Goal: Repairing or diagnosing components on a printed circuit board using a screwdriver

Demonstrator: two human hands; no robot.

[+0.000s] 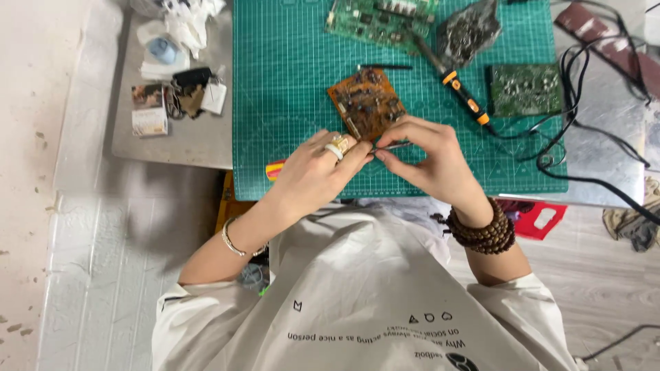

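Fingertips of your left hand and right hand pinch a thin metal tool between them; the orange circuit board lies just beyond your fingers.

overhead head view, facing down, close

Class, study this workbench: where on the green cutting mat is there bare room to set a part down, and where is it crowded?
Bare: the cutting mat left of the orange circuit board, and its lower right corner below the soldering iron. Crowded: the top edge, with the green circuit board and foil bag.
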